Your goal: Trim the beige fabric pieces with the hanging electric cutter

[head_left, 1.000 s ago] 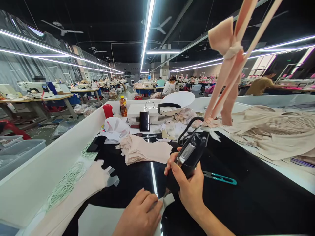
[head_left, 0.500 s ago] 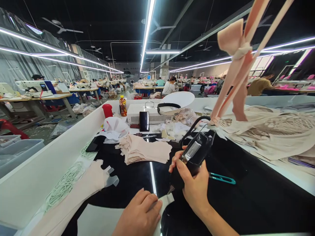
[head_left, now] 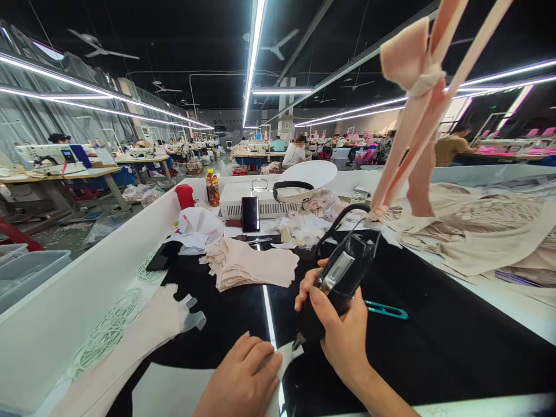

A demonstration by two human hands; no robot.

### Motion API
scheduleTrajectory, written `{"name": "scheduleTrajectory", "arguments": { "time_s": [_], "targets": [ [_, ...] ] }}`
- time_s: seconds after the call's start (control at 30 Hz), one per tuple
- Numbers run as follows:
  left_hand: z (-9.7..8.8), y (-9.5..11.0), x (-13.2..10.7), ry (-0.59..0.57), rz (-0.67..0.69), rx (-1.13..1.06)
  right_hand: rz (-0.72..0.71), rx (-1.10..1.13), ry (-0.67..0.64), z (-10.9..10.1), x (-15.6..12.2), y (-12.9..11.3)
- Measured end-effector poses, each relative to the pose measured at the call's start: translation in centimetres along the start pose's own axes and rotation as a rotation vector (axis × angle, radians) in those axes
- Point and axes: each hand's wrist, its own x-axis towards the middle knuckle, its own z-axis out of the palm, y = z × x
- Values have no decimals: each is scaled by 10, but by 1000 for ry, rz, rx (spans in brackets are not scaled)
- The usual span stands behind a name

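Cloth (head_left: pixel 167 388) lies flat at the near edge of the worktop (head_left: pixel 438 336), left of its middle, with a narrow end curving out to the right. Your left hand (head_left: pixel 243 373) rests on top of it; you cannot tell whether the fingers pinch it. Your right hand (head_left: pixel 341 321) is wrapped around the black tool (head_left: pixel 345 269), which tilts so that its tip meets or almost meets the narrow end. Behind the tool, pink strips (head_left: pixel 417 116) hang down, knotted partway. Just right of your right hand lie the teal snips (head_left: pixel 388 310). Ahead of your hands, toward the far edge, you have a stack of pink pieces (head_left: pixel 252 263). Along the left edge run a long beige piece (head_left: pixel 125 341) and coiled green cord (head_left: pixel 108 330). At the far edge a phone (head_left: pixel 251 214) leans upright against a white box (head_left: pixel 232 202), beside a bottle (head_left: pixel 212 188).
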Motion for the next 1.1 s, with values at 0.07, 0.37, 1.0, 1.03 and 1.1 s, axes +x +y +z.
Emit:
{"name": "scheduleTrajectory", "arguments": {
  "time_s": [0.07,0.37,1.0,1.03,1.1],
  "targets": [
    [-1,0,0,-2,-3,3,-2,11,-32,0,-5,-1],
    [-2,-2,-3,-19,-4,1,-18,-21,-50,4,-9,1],
    [-9,1,3,52,16,79,-28,-99,-6,-4,-3,-1],
    [-8,1,2,61,23,114,-29,-108,-7,-4,-3,-1],
    [-6,2,-4,60,24,171,-25,-114,-5,-5,-3,-1]
  ]
}}
